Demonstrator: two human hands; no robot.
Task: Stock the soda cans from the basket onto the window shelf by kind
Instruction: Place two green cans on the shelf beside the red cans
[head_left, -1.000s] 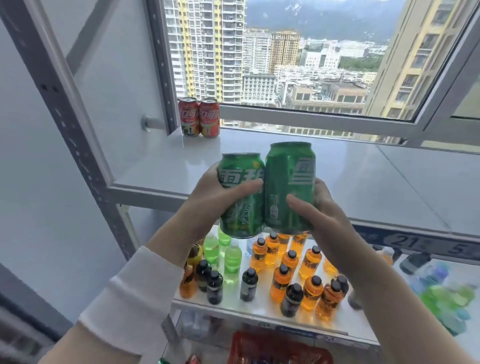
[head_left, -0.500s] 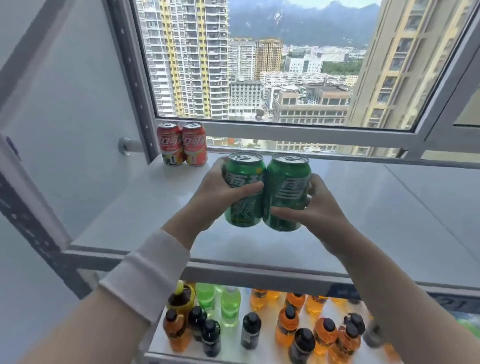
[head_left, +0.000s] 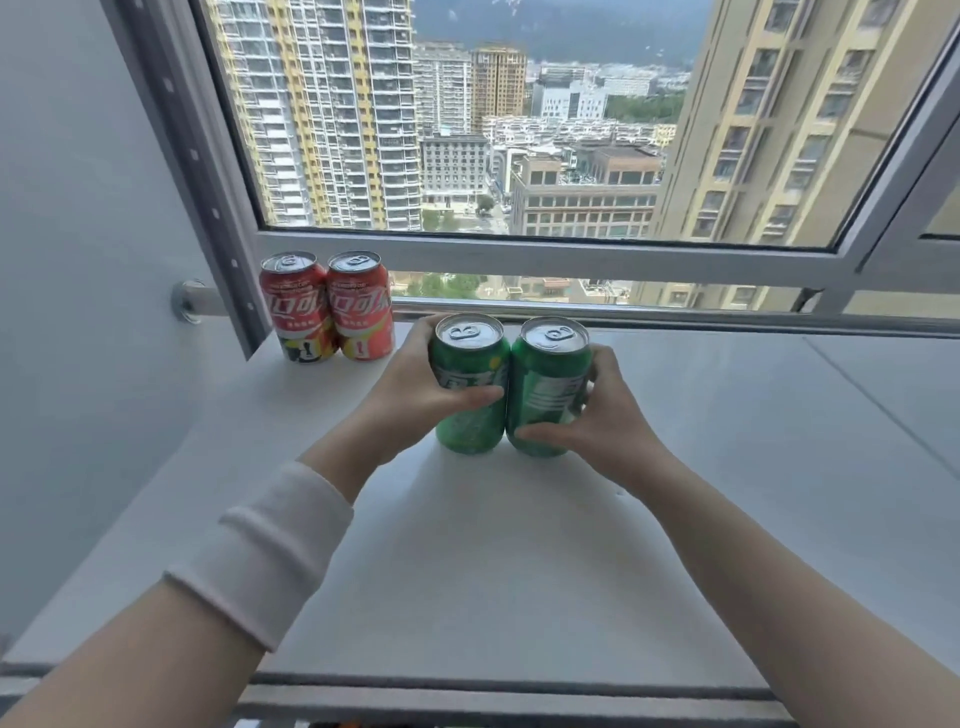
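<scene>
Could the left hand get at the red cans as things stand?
Probably not yet: the left hand is wrapped around a green can. Once it lets go, the red cans stand close by with bare shelf between.

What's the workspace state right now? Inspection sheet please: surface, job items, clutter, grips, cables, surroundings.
Surface: white window shelf, mostly bare.
Job's things: two red cans upright side by side at the back left corner; two green cans upright, touching, in front and to the right of them; whether their bases rest on the shelf cannot be told. Basket not in view.
Clutter: nothing seen.
Grips: left hand wrapped on the left green can, right hand on the right one.
Cables: nothing seen.
Surroundings: window frame behind the shelf, high-rise buildings outside; grey perforated upright at left.
</scene>
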